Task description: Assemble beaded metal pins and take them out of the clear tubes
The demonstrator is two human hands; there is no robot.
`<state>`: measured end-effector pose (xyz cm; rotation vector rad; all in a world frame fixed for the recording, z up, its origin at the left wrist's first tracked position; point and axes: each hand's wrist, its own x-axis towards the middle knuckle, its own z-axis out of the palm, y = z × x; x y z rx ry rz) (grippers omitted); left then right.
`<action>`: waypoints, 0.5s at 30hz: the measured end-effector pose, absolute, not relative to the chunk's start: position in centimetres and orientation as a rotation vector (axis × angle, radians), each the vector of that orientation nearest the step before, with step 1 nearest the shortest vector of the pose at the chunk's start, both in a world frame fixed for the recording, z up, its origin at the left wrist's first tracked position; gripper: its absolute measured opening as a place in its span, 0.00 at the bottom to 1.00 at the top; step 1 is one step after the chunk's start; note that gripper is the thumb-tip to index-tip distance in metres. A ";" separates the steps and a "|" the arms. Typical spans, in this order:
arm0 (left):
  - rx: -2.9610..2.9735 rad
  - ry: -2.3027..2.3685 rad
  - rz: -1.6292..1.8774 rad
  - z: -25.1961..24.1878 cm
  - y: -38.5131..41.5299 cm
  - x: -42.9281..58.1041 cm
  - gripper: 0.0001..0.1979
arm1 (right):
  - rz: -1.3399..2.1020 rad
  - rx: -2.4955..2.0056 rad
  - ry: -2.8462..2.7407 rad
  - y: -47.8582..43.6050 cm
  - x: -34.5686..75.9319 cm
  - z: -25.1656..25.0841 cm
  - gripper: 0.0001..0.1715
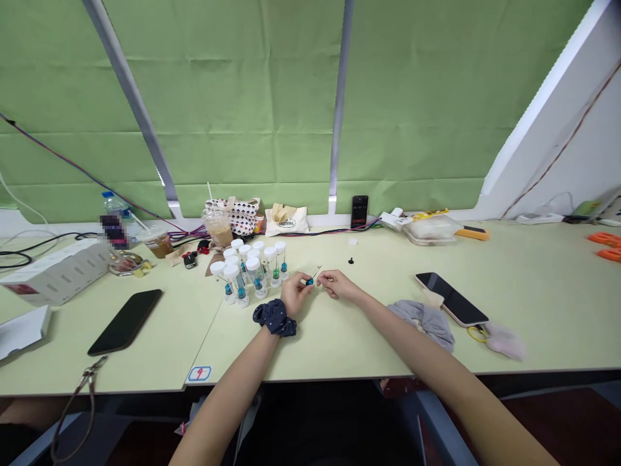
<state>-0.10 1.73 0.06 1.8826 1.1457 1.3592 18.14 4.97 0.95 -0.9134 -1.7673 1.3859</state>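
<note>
My left hand [294,291] pinches a small blue-handled tool [310,280] whose thin metal tip points up and to the right. A dark dotted scrunchie [275,318] sits on that wrist. My right hand [336,283] is closed in a pinch just right of the tool's tip, holding something too small to name. Both hands rest on the pale green table [339,343]. Just left of my left hand stands a cluster of several clear vials with white caps [250,268], blue and green pieces inside.
A black phone [125,321] lies at left, another phone [451,298] at right beside grey cloth [427,320]. An iced drink cup [218,228], bags, a water bottle [114,223], a white box [58,272] and cables line the back. A small black piece [350,261] lies behind my hands.
</note>
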 end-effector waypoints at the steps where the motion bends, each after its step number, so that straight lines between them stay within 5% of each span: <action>1: 1.900 1.145 1.361 0.2 1.7 -0.1 0.09 | 1.440 -0.897 -1.743 5.0 18.1 0.9 0.22; 8: 1.909 1.162 1.358 0.4 1.5 0.1 0.11 | 1.591 -0.871 -1.638 5.1 18.1 0.8 0.23; 15: 1.614 1.299 1.426 0.5 1.6 0.0 0.13 | 1.290 -1.066 -1.697 6.1 18.6 0.4 0.18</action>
